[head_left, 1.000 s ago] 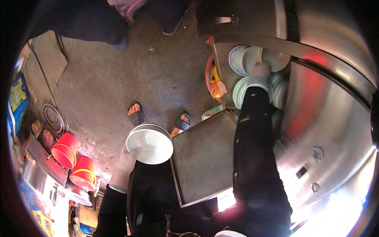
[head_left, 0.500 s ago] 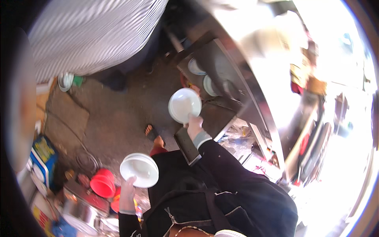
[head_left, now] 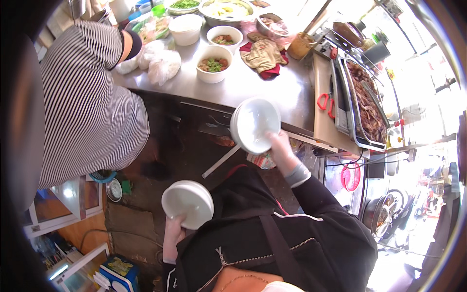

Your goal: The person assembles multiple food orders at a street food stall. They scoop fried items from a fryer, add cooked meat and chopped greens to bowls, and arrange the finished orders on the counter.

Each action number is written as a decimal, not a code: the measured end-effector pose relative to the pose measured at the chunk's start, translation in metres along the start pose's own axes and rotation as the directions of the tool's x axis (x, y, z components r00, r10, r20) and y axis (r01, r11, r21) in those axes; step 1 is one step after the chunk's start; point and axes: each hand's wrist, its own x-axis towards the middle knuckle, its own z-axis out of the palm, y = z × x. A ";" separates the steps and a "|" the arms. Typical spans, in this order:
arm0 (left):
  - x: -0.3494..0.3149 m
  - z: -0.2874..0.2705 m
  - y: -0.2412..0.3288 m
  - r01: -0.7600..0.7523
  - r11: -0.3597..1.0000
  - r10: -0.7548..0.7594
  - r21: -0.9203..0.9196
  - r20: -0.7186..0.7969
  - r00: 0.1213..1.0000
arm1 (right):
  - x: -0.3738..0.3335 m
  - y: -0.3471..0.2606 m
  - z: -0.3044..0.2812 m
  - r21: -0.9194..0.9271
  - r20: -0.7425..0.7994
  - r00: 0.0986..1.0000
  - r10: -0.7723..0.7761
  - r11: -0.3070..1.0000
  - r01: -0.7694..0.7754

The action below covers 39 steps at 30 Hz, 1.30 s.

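One white bowl stack [head_left: 188,200] is clamped at its rim by the left fingers [head_left: 178,222], a second stack [head_left: 254,122] by the right fingers [head_left: 274,138], presumably keeping each nest together; counter [head_left: 300,108] beyond the right fingers

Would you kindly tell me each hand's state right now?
Left hand: closed, holding a stack of white bowls.
Right hand: closed, holding another stack of white bowls.
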 end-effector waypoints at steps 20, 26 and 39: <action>0.247 0.348 0.118 -0.146 0.950 0.096 0.278 0.186 0.978 | 0.207 -0.079 -0.089 0.083 -0.481 0.875 0.050 0.996 -0.011; 0.294 0.376 0.143 -0.347 0.791 0.265 0.504 0.230 0.937 | 0.217 -0.088 -0.076 -0.111 -0.426 0.872 -0.242 0.970 0.216; 0.274 0.406 0.246 -0.736 -0.022 0.300 0.676 0.707 0.640 | 0.191 -0.186 -0.028 -0.722 -0.080 0.556 -0.827 0.433 0.539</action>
